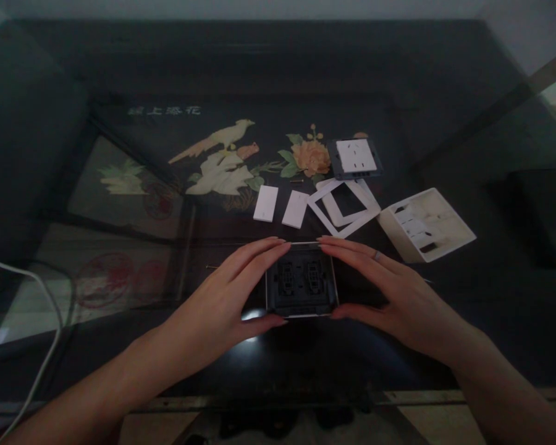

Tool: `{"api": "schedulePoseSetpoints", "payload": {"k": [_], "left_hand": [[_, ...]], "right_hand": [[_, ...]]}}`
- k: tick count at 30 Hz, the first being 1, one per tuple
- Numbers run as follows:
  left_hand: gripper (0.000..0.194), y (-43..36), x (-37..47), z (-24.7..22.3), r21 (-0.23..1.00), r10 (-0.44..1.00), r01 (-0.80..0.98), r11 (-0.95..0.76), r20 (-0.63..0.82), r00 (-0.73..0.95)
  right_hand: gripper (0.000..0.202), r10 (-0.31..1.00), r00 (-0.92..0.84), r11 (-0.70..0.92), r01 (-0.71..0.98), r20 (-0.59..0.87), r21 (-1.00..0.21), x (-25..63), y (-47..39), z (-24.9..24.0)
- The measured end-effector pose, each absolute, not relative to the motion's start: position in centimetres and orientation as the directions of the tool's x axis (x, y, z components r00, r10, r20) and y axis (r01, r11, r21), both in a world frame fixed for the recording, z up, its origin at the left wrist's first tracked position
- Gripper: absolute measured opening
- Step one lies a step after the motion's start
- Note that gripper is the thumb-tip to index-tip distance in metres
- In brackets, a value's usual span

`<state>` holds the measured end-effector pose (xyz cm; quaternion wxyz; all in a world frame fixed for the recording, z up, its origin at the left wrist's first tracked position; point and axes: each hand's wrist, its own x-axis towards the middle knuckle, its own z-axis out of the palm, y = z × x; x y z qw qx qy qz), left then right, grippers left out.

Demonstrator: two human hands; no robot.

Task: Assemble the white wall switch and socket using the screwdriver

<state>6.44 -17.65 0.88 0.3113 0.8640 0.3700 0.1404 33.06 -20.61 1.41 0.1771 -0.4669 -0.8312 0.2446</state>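
Note:
A black square wall switch base (pixel 301 284), with two switch mechanisms in its face, lies near the front of the dark glossy table. From its left side my left hand (pixel 241 281) grips it, fingers at the far edge and thumb at the near edge. My right hand (pixel 375 278), with a ring on one finger, holds the opposite side the same way. Beyond it lie two white rocker plates, a left one (pixel 265 204) and a right one (pixel 295 209). Two white square frames (pixel 368 196) overlap beside them.
Right of the frames stands an open white mounting box (pixel 398 238). Behind them lies a socket module (pixel 356 156) with a white face. Small screws (pixel 296 181) lie on the table (pixel 278 68). A white cable (pixel 50 296) runs along the left.

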Motion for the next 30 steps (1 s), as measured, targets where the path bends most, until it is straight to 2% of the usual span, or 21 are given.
{"api": "schedulePoseSetpoints", "payload": {"k": [19,30], "left_hand": [[0.079,-17.67,6.31,0.88,0.605,0.714,0.555,-0.571,0.033,0.699],[0.077,-17.76,6.32,0.76,0.618,0.71,0.548,-0.564,0.024,0.704]], "right_hand": [[0.073,0.883,-0.467,0.406,0.711,0.046,-0.573,32.94,-20.66,1.28],[0.068,0.883,-0.467,0.398,0.703,0.039,-0.589,32.98,-20.62,1.35]]}}
